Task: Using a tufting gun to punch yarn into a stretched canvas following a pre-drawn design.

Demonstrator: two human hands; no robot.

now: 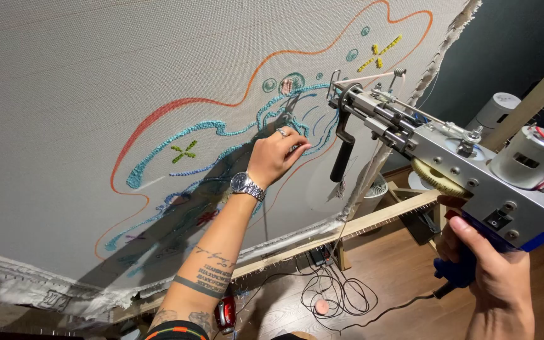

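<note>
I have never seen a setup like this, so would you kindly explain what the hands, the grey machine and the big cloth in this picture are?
There is one picture, taken by a camera worn on the person's head, looking along their arms.

The big pale sheet is a woven cloth stretched on a wooden frame. It bears drawn orange outlines and rows of blue yarn, plus small yellow-green crosses.

The left hand, with a ring and a wristwatch, touches the cloth with its fingertips near the blue stitching.

The right hand grips the blue handle of a tufting gun, a grey metal power tool with a gear, a small motor and a black front grip. Its tip is at the cloth, and yarn feeds in at the front.

Below, on the wooden floor, lies a loose black cable.
</note>
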